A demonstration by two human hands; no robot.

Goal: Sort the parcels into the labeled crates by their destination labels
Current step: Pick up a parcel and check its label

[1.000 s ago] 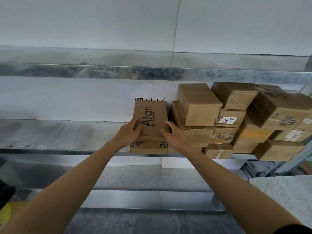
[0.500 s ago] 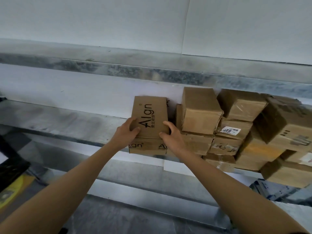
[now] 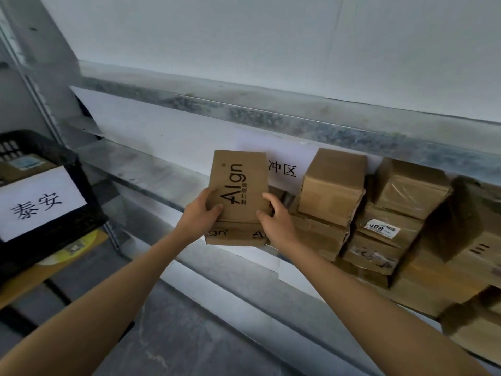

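Black crate (image 3: 79, 172) comes into view leftward; my left grip (image 3: 202, 213) and right grip (image 3: 276, 225) hold the top box (image 3: 238, 183).

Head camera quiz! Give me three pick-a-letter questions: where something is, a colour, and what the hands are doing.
1. Where is the black crate?
A) left of the held box
B) right of it
C) on top of it

2. What colour is the held box?
A) blue
B) brown
C) white

3. How is that box held?
A) no hand touches it
B) one hand only
C) both hands grip it

Answers: A, the crate sits at the view's left edge; B, it is plain brown cardboard; C, the left hand and right hand each pinch a side.
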